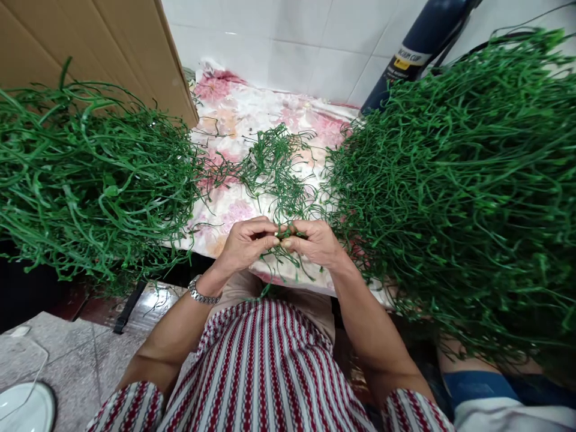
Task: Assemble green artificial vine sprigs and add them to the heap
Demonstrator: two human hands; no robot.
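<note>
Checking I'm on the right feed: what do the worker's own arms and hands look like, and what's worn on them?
Two bare hands, no gloves. The left hand has a silver metal link watch on its wrist; the right hand and its wrist carry nothing. No rings can be made out. Both forearms are bare, with short sleeves striped red, white and dark, matching the shirt.

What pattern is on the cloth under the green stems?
A pink and white floral print on the cloth, seen best in the head view.
</note>
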